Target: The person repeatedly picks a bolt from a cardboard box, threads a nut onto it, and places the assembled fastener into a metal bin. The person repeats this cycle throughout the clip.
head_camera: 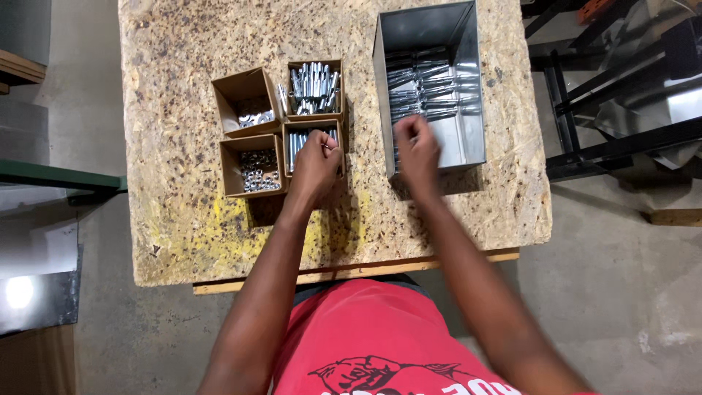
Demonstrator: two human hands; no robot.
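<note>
My left hand reaches into the near right cardboard box, which holds long silver bolts, and its fingers pinch a small metal piece. My right hand rests with curled fingers over the near left edge of a shiny metal bin. Finished bolts lie in rows inside that bin. Whether the right hand holds anything is hidden by its own fingers.
Three more cardboard boxes stand on the chipboard table: silver sleeves at the back right, washers at the back left, nuts at the front left. Black metal racks stand to the right.
</note>
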